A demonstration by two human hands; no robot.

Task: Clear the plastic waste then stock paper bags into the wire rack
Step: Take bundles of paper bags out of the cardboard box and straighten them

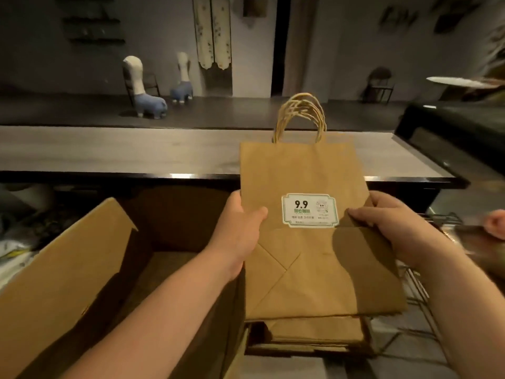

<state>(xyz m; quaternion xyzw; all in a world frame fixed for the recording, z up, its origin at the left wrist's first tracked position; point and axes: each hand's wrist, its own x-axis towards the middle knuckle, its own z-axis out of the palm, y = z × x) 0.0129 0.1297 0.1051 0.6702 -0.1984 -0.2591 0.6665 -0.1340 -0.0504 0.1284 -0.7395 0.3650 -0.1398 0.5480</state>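
Note:
A stack of flat brown paper bags [300, 170] with twisted paper handles and a white "9.9" label stands upright in front of me. My left hand [240, 222] grips its left edge. My right hand [393, 225] grips its right edge, thumb on the front. Below the held stack, more folded bags [314, 332] lie in a pile. The wire rack [420, 291] shows at the right, partly hidden behind the bags and my right arm. Crumpled plastic waste [13, 250] lies at the far left edge.
An open cardboard box [68, 269] with raised flaps sits at lower left. A long counter [136, 151] runs across behind the bags. Two llama figures [147, 91] stand on a dark ledge further back. Another person's fingers [496, 222] show at the right edge.

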